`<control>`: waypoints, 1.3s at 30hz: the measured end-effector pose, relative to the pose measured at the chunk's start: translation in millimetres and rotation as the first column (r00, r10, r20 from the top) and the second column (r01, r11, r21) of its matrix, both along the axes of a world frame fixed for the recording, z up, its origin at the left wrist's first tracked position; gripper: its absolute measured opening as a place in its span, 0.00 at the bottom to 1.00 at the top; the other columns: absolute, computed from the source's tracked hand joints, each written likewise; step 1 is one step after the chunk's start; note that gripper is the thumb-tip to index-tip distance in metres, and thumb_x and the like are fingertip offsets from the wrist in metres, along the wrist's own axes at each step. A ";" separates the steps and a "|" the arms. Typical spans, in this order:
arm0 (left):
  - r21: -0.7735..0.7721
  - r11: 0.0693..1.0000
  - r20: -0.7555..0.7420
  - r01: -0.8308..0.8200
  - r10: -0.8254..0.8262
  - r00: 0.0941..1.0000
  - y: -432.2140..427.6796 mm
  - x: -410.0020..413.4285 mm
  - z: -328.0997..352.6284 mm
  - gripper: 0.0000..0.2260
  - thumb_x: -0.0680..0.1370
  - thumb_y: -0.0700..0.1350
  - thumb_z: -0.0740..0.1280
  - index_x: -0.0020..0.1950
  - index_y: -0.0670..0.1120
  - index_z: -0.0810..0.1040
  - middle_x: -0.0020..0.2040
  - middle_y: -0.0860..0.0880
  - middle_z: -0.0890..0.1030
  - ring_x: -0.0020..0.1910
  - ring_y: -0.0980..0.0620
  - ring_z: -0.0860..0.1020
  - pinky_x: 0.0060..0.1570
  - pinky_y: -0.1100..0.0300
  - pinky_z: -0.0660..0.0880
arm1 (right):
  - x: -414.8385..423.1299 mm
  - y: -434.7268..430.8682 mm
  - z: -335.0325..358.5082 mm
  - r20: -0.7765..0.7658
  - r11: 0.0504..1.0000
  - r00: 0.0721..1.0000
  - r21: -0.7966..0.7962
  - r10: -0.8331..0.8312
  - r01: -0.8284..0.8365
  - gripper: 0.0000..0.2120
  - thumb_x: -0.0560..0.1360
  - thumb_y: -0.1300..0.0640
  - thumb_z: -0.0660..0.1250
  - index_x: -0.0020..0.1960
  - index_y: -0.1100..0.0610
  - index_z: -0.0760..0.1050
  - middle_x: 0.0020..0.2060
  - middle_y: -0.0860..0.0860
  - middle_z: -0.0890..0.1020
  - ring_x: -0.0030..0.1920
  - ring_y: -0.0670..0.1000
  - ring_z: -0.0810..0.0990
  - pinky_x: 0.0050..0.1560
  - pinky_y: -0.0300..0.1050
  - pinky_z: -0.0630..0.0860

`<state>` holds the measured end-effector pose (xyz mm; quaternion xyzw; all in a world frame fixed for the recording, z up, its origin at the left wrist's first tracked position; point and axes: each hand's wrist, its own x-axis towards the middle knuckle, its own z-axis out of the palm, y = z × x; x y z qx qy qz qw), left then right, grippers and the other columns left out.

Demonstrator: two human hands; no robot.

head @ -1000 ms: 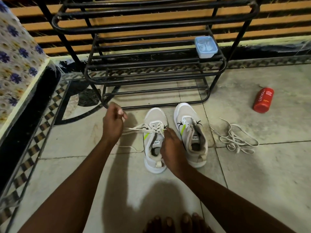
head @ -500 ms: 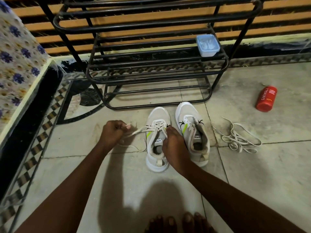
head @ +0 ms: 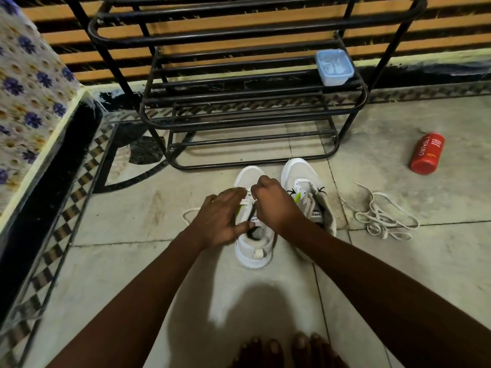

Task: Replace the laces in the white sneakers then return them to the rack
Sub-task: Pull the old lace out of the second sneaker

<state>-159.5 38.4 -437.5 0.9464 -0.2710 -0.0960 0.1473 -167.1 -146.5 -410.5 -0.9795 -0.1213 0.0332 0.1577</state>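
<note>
Your right grip (head: 273, 204) is curled tight, pinching the lace (head: 190, 214) at the upper eyelets of the left sneaker (head: 252, 252). Your left grip (head: 221, 221) is spread, fingers straight, lying over that sneaker's left side with the thumb at the collar; it's a bit blurred. A slack loop of the lace trails onto the floor (head: 148, 208) left of it.

Counts:
- Two white sneakers: the right sneaker (head: 301, 172) is just beside the left one, toes pointing far, eyelets bare.
- One loose lace (head: 382, 217) in a tangle on the floor to the right, apart from the shoes.
- One black rack (head: 239, 100) just beyond the toes, with one blue tub (head: 334, 66) on the right end of a shelf.
- One red bottle (head: 426, 152) on its side, far right.

There is bare tile on the near side and to the left of the shoes. A flowered cloth (head: 26, 88) over a raised edge closes the left side. The floor is pale, worn tile with a dark patterned border by the slatted wall. Your toes (head: 287, 349) show at the near edge.
</note>
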 end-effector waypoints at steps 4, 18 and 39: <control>-0.048 0.999 0.035 -0.023 0.025 0.999 0.1 -12.0 -8.4 0.39 0.76 0.67 0.56 0.83 0.48 0.59 0.82 0.50 0.63 0.81 0.52 0.59 0.75 0.52 0.57 | 1.7 -1.4 -2.3 0.034 0.995 0.998 0.089 -0.052 0.048 0.10 0.72 0.66 0.64 0.53 0.62 0.73 0.53 0.60 0.76 0.53 0.63 0.76 0.54 0.55 0.75; -0.113 0.993 0.034 -0.027 0.031 0.999 -4.8 -16.6 -9.8 0.36 0.77 0.60 0.64 0.80 0.42 0.64 0.78 0.43 0.68 0.77 0.44 0.66 0.76 0.51 0.62 | 18.3 -27.4 9.1 -0.109 0.919 0.992 0.381 -0.067 0.104 0.02 0.71 0.62 0.68 0.42 0.59 0.80 0.38 0.52 0.84 0.45 0.55 0.82 0.47 0.43 0.71; -0.087 0.995 0.052 -0.040 0.045 0.998 -1.3 -15.2 -15.9 0.37 0.77 0.68 0.57 0.82 0.50 0.60 0.79 0.50 0.65 0.76 0.48 0.66 0.69 0.52 0.72 | 20.0 -32.3 24.7 -0.809 -0.256 0.556 0.588 -0.191 0.767 0.13 0.82 0.58 0.58 0.39 0.56 0.70 0.33 0.52 0.70 0.26 0.46 0.66 0.25 0.36 0.60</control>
